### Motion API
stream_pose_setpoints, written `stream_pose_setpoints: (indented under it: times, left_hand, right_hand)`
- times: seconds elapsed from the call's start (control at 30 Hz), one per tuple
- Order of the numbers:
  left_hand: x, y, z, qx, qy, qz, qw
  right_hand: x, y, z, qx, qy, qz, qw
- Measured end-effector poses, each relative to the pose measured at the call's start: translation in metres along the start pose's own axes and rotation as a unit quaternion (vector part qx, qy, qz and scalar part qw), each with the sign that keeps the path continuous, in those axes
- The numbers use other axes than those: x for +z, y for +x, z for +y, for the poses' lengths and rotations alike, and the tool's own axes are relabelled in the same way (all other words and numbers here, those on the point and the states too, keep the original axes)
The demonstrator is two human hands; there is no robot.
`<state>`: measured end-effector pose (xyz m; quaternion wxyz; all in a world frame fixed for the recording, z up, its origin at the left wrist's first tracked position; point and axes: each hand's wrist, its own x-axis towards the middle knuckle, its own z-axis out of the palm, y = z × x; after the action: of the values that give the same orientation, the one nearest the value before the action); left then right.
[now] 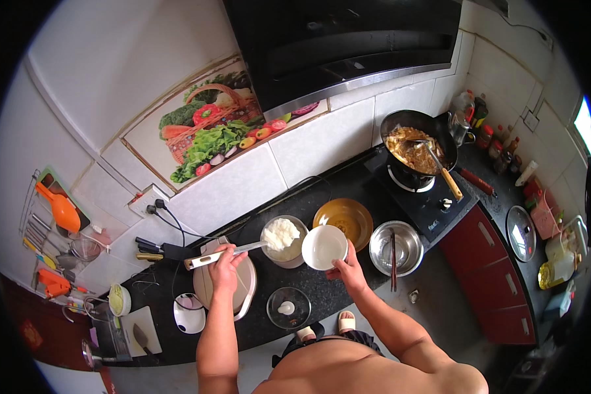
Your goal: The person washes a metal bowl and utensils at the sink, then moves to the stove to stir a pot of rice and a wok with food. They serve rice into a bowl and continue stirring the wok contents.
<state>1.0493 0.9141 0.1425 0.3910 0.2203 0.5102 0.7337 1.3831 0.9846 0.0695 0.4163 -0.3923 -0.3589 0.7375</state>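
Observation:
My left hand [224, 272] grips the handle of a metal serving spoon [248, 247], whose bowl is hidden under a heap of white rice [281, 234]. That heap is over a round pot [285, 261], which has more rice inside. In my right hand [347, 270] is a white bowl [325, 247], tilted a little, its inside showing no food. The bowl is just right of the pot and overlaps the edge of an amber glass plate [353, 216] on the counter. A glass lid with a white knob [286, 308] lies in front of the pot.
A steel basin [404, 241] with chopsticks [393, 266] across it stands to the right. On the gas stove, a wok [399, 120] holds cooked food and a ladle [438, 160]. An appliance [246, 280] sits under my left forearm. A knife [141, 337] lies on a cutting board [147, 320].

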Motion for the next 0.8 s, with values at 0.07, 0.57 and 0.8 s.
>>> stream_pose_setpoints:
  times: [0.07, 0.57, 0.8]
  left_hand:
    - [0.011, -0.001, 0.016, -0.001, 0.009, -0.003, 1.0]
    - [0.067, -0.005, 0.07, 0.021, 0.13, -0.109, 0.985]
    - [0.107, -0.022, 0.088, 0.214, 0.461, -0.268, 0.818]
  right_hand:
    - [0.003, 0.007, -0.003, 0.0, -0.006, -0.005, 1.0]
    - [0.07, 0.048, -0.018, 0.019, 0.015, -0.095, 0.995]
    - [0.076, 0.053, -0.003, 0.018, 0.048, -0.123, 0.991]
